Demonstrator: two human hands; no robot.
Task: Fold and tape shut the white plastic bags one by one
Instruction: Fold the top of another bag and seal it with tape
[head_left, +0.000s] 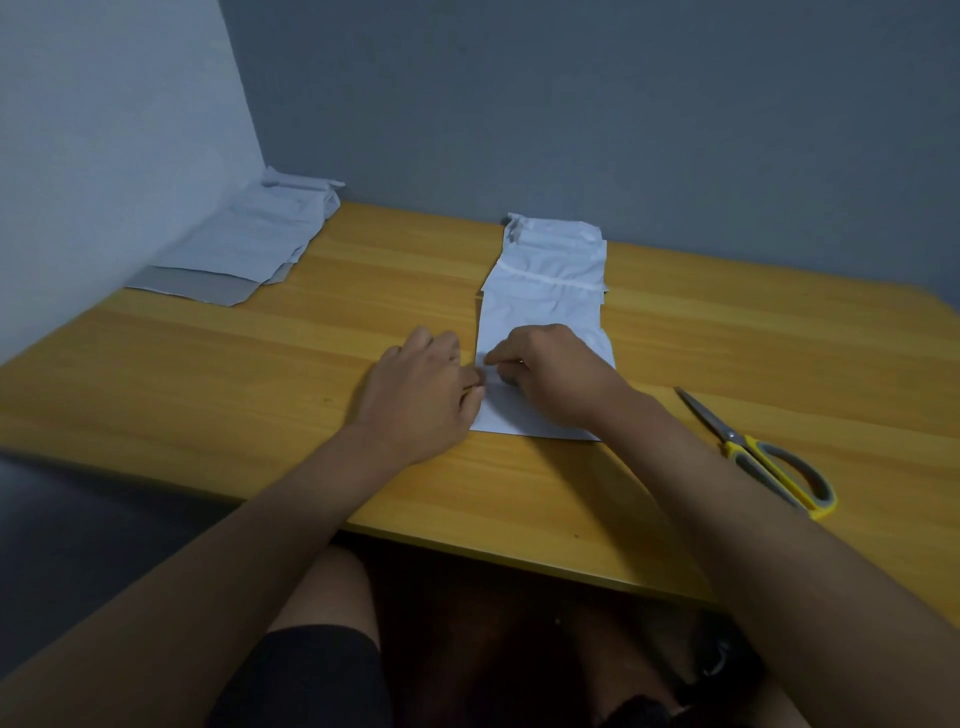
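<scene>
Across the middle of the frame, a yellow wood-grain counter (363, 291) is stretching from left to right, backed by a grey-blue wall and, at the upper left, a paler wall panel. At the centre, a stack of white plastic bags (550, 270) is lying flat, running from the far edge toward the person. A second pile of white bags (244, 244) is sitting at the upper left, against the pale panel, well apart from the first. Yellow-and-grey scissors (753, 447) are lying at the right, blades closed, pointing toward the centre stack.

Both hands are working at the near end of the centre stack. The left hand (421, 395) is resting on the counter just beside the stack's left edge, its grip curled, fingertips touching the edge of the top bag. The right hand (550, 374) is lying on top of the bag, its grip curled with thumb and fingers pinching the plastic near that same left edge. The two hands are almost touching.
</scene>
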